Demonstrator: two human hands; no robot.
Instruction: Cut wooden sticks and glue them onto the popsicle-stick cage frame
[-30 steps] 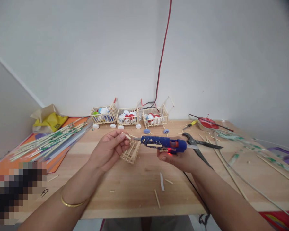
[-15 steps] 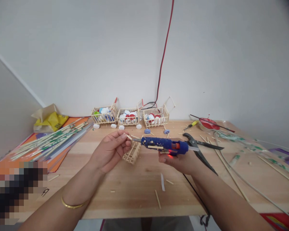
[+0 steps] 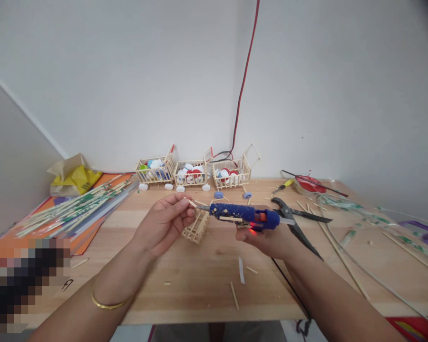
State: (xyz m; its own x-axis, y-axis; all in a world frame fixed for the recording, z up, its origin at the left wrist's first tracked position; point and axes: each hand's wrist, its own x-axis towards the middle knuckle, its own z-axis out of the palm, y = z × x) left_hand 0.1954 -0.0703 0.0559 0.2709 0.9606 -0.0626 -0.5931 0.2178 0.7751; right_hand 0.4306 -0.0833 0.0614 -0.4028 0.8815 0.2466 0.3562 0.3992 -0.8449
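Between thumb and fingertips, my left hand [image 3: 166,219] pinches a short wooden stick [image 3: 191,203]. The metal nozzle of a blue hot glue gun [image 3: 231,213] points left and meets, or nearly meets, the end of that stick. My right hand [image 3: 264,240] is wrapped around the glue gun's handle, which it mostly hides; a red light glows at the gun's underside. Just beyond my left fingers a small wooden stick frame [image 3: 199,227] lies on the wooden table [image 3: 199,299], partly covered by my hand and the gun.
Three little stick carts [image 3: 191,173] filled with bottle caps line the wall. Black-handled cutters [image 3: 296,221], a yellow-handled knife [image 3: 284,185] and a red bowl [image 3: 309,184] are at right. Bundled sticks [image 3: 82,204] lie at left. Stick offcuts [image 3: 234,295] are scattered in front.
Almost nothing differs. Both hands, the stick and the glue gun hold the same position, with only a very slight shift of the whole view.
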